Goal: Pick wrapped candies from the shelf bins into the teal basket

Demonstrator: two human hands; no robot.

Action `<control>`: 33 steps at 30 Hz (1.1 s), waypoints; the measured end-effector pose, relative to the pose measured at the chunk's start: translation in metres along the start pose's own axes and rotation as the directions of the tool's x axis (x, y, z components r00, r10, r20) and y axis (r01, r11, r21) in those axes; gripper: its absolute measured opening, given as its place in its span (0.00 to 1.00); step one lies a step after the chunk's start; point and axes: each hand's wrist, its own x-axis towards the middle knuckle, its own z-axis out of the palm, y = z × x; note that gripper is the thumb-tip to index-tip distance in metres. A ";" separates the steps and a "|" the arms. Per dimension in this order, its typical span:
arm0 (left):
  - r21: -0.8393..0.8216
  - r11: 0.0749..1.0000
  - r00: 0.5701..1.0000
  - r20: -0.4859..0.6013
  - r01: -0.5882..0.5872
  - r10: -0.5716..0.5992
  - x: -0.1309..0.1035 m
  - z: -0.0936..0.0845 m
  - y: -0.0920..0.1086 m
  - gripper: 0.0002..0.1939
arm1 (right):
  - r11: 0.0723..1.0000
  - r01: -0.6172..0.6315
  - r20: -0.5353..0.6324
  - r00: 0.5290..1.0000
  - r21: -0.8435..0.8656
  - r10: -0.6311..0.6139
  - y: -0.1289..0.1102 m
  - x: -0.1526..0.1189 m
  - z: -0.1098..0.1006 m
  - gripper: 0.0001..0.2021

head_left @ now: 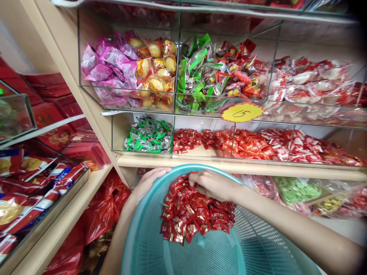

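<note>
A teal plastic basket with mesh walls tilts in front of the shelves. A pile of small red-wrapped candies lies inside it, against its far side. My left hand grips the basket's rim at the far left, its fingers lying along the outside. Reaching in over the right side, my right hand is at the top of the pile, with its fingers curled in among the candies. The fingertips are partly hidden, and how many candies they hold does not show.
Just beyond the basket, a low clear bin holds similar red candies. Green-wrapped candies sit left of them. Above, a clear bin of larger sweets carries a yellow price tag. Wooden shelving and a red plastic bag stand at left.
</note>
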 end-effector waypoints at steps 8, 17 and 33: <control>-0.010 1.000 1.000 -0.009 0.009 -0.009 0.002 -0.002 -0.004 0.12 | 0.976 0.056 0.008 0.998 -0.211 -0.055 -0.007 0.003 0.003 0.07; -0.041 0.999 1.000 -0.003 0.027 -0.027 0.004 -0.002 -0.003 0.13 | 0.980 0.034 -0.058 0.997 -0.198 -0.046 -0.001 0.001 0.009 0.06; -0.054 0.998 0.999 0.031 0.024 -0.023 0.009 -0.006 -0.010 0.12 | 0.857 -0.514 -0.182 0.847 -0.046 0.499 0.044 0.120 -0.044 0.10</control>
